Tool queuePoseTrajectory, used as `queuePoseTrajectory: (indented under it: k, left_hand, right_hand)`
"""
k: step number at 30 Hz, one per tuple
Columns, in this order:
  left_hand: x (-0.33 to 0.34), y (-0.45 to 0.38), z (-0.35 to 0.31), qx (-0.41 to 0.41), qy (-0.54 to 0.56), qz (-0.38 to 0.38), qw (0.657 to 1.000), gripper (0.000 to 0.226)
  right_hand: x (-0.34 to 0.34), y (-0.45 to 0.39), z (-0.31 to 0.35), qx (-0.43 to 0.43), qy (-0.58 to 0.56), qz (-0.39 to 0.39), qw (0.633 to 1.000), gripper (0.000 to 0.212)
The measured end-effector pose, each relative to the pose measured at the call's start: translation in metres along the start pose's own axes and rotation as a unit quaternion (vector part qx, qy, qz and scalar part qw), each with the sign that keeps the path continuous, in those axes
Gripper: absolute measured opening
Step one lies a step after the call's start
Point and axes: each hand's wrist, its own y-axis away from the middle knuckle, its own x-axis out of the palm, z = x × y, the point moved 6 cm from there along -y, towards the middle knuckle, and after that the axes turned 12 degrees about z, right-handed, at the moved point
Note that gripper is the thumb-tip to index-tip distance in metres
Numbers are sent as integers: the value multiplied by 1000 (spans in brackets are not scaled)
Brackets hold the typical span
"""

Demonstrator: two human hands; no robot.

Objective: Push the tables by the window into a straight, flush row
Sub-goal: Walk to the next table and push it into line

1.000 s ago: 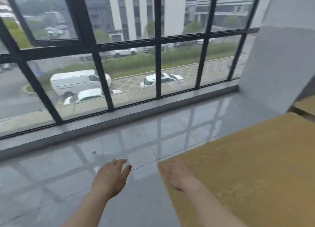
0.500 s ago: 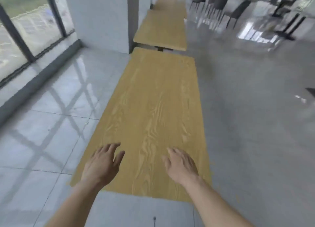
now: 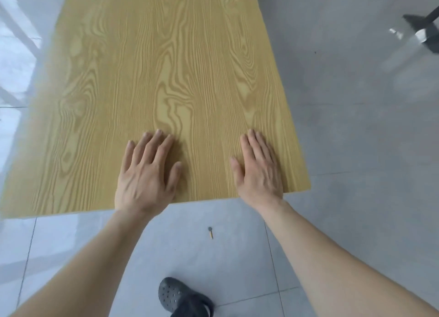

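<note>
A long table (image 3: 154,67) with a yellow wood-grain top fills the upper middle of the head view, its near short edge running just past my wrists. My left hand (image 3: 146,174) lies palm down on the top near that edge, fingers slightly spread. My right hand (image 3: 259,169) also rests flat on the top, close to the near right corner. Neither hand holds anything. The other tables of the row are out of view.
Glossy grey floor tiles (image 3: 356,126) surround the table. A small screw or bolt (image 3: 210,232) lies on the floor just in front of the table edge. My dark clog (image 3: 183,297) shows at the bottom. A dark furniture base (image 3: 425,29) stands at the upper right.
The view swung from the window to the table row, then tilted down. Both hands went from hovering over the near end to lying flat on the tabletop.
</note>
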Motion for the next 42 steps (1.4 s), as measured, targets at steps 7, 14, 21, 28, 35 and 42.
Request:
queuePoseTrajectory:
  k: [7, 14, 21, 28, 35, 42]
  left_hand:
    - [-3, 0, -1, -13, 6, -13, 1000, 63]
    - [-3, -7, -1, -22, -10, 0, 1000, 65]
    - [-8, -25, 1, -25, -14, -3, 1000, 66]
    - [-15, -62, 0, -26, -22, -11, 999, 66]
    - [-23, -118, 6, -27, -23, -19, 999, 65]
    - [-34, -169, 16, -31, -25, -33, 999, 64]
  right_hand:
    - [0, 0, -4, -21, -14, -62, 998, 62]
    - [0, -5, -5, -32, -10, -74, 997, 61]
    - [-5, -25, -7, -40, -10, -84, 996, 62]
    - [-14, -63, -11, -43, -15, -81, 996, 64]
    - [-26, -121, -19, -44, -15, -76, 996, 66]
    - [-36, -175, -17, -40, -21, -87, 995, 65]
